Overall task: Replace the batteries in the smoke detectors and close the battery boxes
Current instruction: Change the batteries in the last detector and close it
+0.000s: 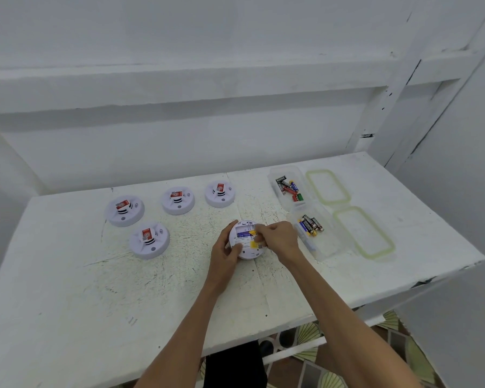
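Five smoke detectors are lying on the white table (95, 289). The four other detectors (149, 240) are sitting face up in the left half of the frame, each with a red sticker on top. The fifth smoke detector (245, 249) is being held upside down near the middle of the frame, so its open battery slot is being shown to the camera. It is being gripped round its left edge by the left hand (224, 254), with the thumb lying across the back.

One battery (243, 234) is lying in the slot. Its long side is running left to right in the frame, and its yellow end is pointing right. That end is being touched by the bent fingers of the right hand (277, 237), which is the nearer hand to it. Whether the battery is being pinched or only pushed cannot be told. Both hands are being kept close together on this one detector.

Just right of the hands, spare batteries (310, 225) are lying in a clear box (324, 253). The right hand is probably the better one for fetching them.
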Motion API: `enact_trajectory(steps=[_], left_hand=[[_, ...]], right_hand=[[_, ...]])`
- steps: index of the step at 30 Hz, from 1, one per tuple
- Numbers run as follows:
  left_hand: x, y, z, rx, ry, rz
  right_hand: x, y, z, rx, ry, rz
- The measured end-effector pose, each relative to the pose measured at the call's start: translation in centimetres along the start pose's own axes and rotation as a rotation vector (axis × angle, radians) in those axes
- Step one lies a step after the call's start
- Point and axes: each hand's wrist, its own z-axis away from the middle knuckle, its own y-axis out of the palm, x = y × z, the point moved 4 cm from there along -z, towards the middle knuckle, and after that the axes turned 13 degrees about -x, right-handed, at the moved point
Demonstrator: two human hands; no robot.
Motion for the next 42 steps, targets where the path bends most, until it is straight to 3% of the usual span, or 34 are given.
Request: enact_trajectory(steps=[6, 13, 22, 30, 42], left_hand=[[-0.1, -0.1, 0.0, 0.001, 0.033, -0.007], [-0.2, -0.1, 0.0, -0.002, 0.022, 0.015], [-0.2, -0.1, 0.0, 0.008, -0.002, 0.024], [0.1, -0.1, -0.1, -0.002, -0.020, 0.040], [-0.1, 0.0, 0.1, -0.004, -0.037, 0.056]], right_hand=[[0.0, 0.4, 0.3, -0.126, 0.051, 0.003], [0.7, -0.4, 0.0, -0.004, 0.030, -0.074], [1.3, -6.0, -1.3, -0.215, -0.075, -0.261], [-1.0, -9.8, -3.3, -0.436, -0.063, -0.167], [-3.4, -9.6, -5.4, -0.375, 0.028, 0.091]])
